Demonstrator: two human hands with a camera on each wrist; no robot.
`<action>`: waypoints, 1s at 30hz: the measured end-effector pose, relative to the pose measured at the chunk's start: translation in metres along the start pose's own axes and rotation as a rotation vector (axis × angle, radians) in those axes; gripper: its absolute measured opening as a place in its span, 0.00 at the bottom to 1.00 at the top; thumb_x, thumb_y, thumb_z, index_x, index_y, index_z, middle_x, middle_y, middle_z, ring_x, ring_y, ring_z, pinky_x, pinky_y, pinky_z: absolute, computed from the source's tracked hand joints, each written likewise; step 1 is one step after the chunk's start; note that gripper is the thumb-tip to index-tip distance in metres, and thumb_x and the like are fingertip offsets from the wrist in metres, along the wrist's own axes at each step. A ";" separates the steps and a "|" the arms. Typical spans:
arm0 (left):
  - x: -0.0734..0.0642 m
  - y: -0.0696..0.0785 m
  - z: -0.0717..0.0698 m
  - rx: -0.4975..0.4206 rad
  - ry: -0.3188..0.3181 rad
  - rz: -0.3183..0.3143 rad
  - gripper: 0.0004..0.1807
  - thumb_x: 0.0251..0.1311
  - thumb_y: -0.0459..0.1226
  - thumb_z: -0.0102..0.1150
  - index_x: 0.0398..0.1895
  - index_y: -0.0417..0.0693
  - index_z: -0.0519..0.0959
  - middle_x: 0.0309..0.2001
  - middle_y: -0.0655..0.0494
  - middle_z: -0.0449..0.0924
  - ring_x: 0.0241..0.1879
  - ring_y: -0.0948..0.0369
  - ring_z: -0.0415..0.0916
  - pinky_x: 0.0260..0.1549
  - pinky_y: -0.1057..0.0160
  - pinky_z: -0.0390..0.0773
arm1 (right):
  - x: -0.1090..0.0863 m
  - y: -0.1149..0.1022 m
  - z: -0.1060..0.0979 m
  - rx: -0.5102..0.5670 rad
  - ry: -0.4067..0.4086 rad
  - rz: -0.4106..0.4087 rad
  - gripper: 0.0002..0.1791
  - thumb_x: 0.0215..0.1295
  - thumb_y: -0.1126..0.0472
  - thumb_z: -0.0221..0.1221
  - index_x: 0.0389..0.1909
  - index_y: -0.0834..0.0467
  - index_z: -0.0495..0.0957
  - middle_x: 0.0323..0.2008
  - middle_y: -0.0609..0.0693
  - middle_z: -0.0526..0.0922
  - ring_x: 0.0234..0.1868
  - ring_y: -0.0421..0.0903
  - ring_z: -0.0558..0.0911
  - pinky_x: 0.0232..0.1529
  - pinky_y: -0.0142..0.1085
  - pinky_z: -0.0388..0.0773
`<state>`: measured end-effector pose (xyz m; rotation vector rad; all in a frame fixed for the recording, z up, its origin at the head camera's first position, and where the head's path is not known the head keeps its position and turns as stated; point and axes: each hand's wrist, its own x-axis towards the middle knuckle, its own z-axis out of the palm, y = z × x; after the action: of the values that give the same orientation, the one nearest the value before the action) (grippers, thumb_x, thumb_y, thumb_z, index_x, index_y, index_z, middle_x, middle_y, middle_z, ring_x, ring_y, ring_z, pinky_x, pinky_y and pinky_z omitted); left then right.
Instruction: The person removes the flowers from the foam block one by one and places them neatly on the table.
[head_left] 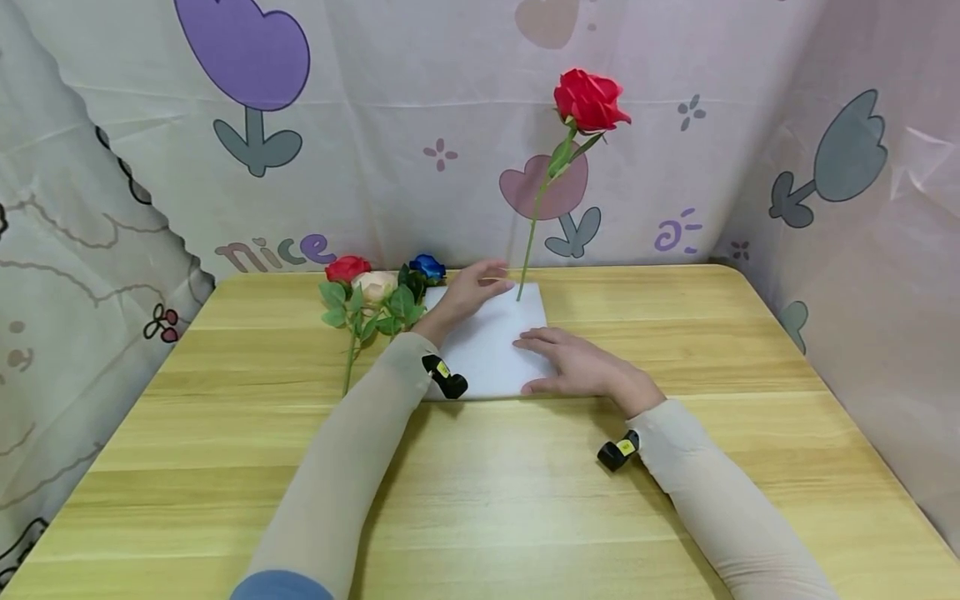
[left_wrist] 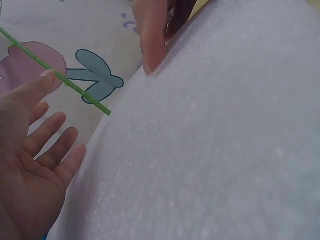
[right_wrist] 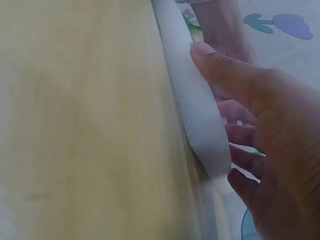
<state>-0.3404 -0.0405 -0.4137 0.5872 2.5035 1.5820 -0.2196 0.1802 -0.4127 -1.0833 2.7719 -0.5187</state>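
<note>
A long-stemmed artificial red rose [head_left: 590, 102] stands upright, slightly tilted, with the foot of its green stem [left_wrist: 75, 87] at the white foam block [head_left: 487, 358]. Whether the stem enters the foam cannot be made out. Close beside the stem is my left hand [head_left: 468, 293], its fingers loosely spread and its thumb next to the stem, not curled round it. My right hand [head_left: 581, 364] rests at the block's right side, thumb near the front edge and fingers [right_wrist: 243, 187] spread over the top.
Left of the block lie another red rose [head_left: 347, 268], a cream rose [head_left: 375, 286] and a blue rose [head_left: 428, 266] with green leaves. All stand or lie on a wooden table [head_left: 487, 500]. A printed cloth [head_left: 390, 125] hangs behind the table and along its sides.
</note>
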 end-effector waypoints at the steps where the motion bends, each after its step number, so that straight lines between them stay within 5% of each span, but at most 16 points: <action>1: 0.001 0.000 0.001 0.004 0.000 0.002 0.30 0.66 0.48 0.61 0.68 0.47 0.70 0.61 0.49 0.75 0.61 0.54 0.71 0.60 0.58 0.73 | 0.000 0.000 0.000 -0.008 0.001 -0.008 0.44 0.60 0.32 0.59 0.72 0.52 0.64 0.72 0.53 0.61 0.73 0.54 0.58 0.72 0.49 0.56; 8: 0.007 0.003 0.003 0.001 -0.009 -0.003 0.26 0.69 0.47 0.58 0.67 0.51 0.70 0.61 0.50 0.75 0.61 0.54 0.71 0.60 0.56 0.73 | 0.001 0.002 0.001 -0.013 -0.003 -0.036 0.44 0.62 0.34 0.59 0.72 0.55 0.65 0.74 0.53 0.58 0.74 0.52 0.54 0.73 0.47 0.52; 16: 0.012 0.002 0.010 -0.123 -0.038 -0.004 0.23 0.70 0.45 0.56 0.66 0.51 0.73 0.61 0.48 0.75 0.59 0.52 0.73 0.54 0.60 0.78 | 0.000 0.000 0.002 0.005 -0.021 -0.022 0.43 0.63 0.35 0.59 0.72 0.56 0.64 0.75 0.51 0.55 0.74 0.51 0.54 0.73 0.45 0.52; 30: 0.017 0.002 0.022 -0.226 -0.018 -0.004 0.21 0.71 0.41 0.54 0.62 0.41 0.76 0.56 0.46 0.77 0.55 0.53 0.76 0.51 0.64 0.80 | 0.000 0.000 0.001 -0.020 -0.001 -0.071 0.42 0.63 0.36 0.59 0.72 0.53 0.64 0.74 0.55 0.57 0.74 0.53 0.55 0.73 0.47 0.54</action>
<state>-0.3489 -0.0143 -0.4199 0.5625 2.2679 1.8153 -0.2194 0.1794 -0.4138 -1.1893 2.7528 -0.4990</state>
